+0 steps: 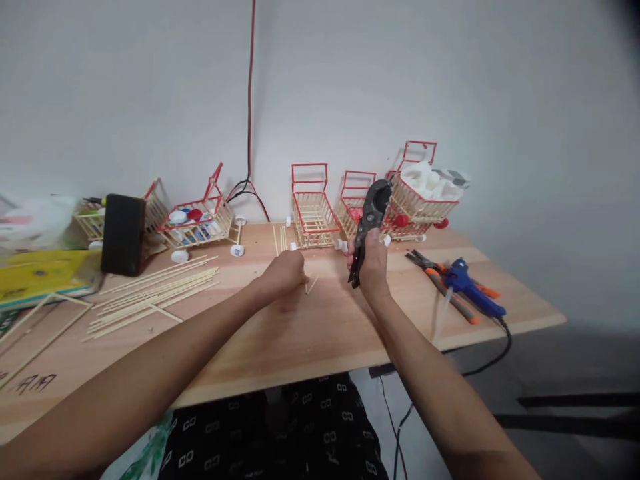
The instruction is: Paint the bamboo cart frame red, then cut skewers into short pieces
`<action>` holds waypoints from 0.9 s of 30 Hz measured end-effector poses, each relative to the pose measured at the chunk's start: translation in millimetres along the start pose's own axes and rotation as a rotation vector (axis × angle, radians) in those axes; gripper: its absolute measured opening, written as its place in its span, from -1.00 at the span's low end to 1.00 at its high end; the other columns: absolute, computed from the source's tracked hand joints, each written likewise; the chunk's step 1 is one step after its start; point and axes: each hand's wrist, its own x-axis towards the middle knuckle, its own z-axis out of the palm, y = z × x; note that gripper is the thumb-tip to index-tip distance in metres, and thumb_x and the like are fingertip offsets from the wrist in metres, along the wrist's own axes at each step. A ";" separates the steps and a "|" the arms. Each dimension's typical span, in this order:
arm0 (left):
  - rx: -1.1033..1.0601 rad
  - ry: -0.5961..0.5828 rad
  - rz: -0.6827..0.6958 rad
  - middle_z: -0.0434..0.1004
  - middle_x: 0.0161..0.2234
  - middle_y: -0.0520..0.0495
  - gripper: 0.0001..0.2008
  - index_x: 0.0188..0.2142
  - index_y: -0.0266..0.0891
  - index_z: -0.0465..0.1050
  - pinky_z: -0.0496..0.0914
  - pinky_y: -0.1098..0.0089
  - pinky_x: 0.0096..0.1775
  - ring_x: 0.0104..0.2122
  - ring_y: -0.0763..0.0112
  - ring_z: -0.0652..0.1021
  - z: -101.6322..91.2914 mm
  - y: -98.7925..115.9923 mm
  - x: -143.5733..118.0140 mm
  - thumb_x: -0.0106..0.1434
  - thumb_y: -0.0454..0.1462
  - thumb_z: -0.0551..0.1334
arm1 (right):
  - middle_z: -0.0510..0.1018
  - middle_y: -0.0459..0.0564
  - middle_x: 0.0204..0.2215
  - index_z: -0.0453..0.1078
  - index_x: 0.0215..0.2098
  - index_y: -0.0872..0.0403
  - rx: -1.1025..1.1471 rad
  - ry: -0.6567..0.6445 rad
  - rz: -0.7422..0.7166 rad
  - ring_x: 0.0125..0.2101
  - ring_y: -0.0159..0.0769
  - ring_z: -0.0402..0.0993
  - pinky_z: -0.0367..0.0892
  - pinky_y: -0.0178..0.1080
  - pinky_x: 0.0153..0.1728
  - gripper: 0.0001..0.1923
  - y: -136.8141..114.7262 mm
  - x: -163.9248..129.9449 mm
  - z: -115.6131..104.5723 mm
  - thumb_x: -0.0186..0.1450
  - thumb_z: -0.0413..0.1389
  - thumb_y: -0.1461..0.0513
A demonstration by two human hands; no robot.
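At centre of the surface (320, 333): left hand (285, 273) pinched on short stick (307, 287); right hand (373, 263), at three o'clock, clamped on black cutter (369, 223); advisably seat stick squarely before cutting.

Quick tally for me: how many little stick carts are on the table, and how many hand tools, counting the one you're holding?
Stick carts: 5
Hand tools: 3, namely cutter in the right hand, pliers, blue glue gun
Total: 8
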 end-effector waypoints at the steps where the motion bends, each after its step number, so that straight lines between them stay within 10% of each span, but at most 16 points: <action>1: 0.024 -0.018 -0.001 0.38 -0.63 -0.10 -0.71 -0.74 -0.24 0.27 0.29 0.35 -0.34 -0.41 0.20 0.49 -0.5 1.5 2.4 -0.05 -0.30 0.34 | 0.27 -0.12 -0.73 0.26 -0.57 0.06 0.002 0.003 -0.003 -0.72 -0.44 0.20 0.09 -0.36 -0.70 -0.36 -0.7 0.6 -0.2 0.27 -0.23 -0.25; 14: 0.231 -0.164 -0.022 0.54 -0.42 -0.20 -0.97 -0.50 -0.32 0.49 0.31 0.37 -0.36 -0.35 0.18 0.53 -16.7 13.3 5.2 -0.02 -0.38 0.30 | 0.30 -0.13 -0.75 0.30 -0.59 0.08 0.005 -0.037 -0.101 -0.73 -0.47 0.22 0.08 -0.39 -0.71 -0.38 2.2 -1.7 0.7 0.30 -0.18 -0.20; 22: 0.247 -0.063 0.815 0.49 -0.37 -0.10 -0.78 -0.43 -0.27 0.45 0.25 0.40 -0.29 -0.31 0.34 0.45 -24.5 -16.7 10.7 0.31 -0.31 0.11 | 0.29 -0.13 -0.76 0.29 -0.59 0.08 0.001 -0.047 -0.060 -0.72 -0.46 0.22 0.08 -0.38 -0.71 -0.37 2.4 -0.2 0.9 0.30 -0.20 -0.21; 27: 0.325 -0.162 0.970 0.49 -0.36 -0.12 -0.77 -0.41 -0.26 0.44 0.27 0.36 -0.25 -0.29 0.31 0.44 -20.2 -18.4 16.9 0.33 -0.36 0.07 | 0.29 -0.13 -0.75 0.29 -0.59 0.08 0.046 -0.011 -0.019 -0.74 -0.47 0.21 0.08 -0.38 -0.73 -0.36 3.4 2.0 0.9 0.28 -0.19 -0.23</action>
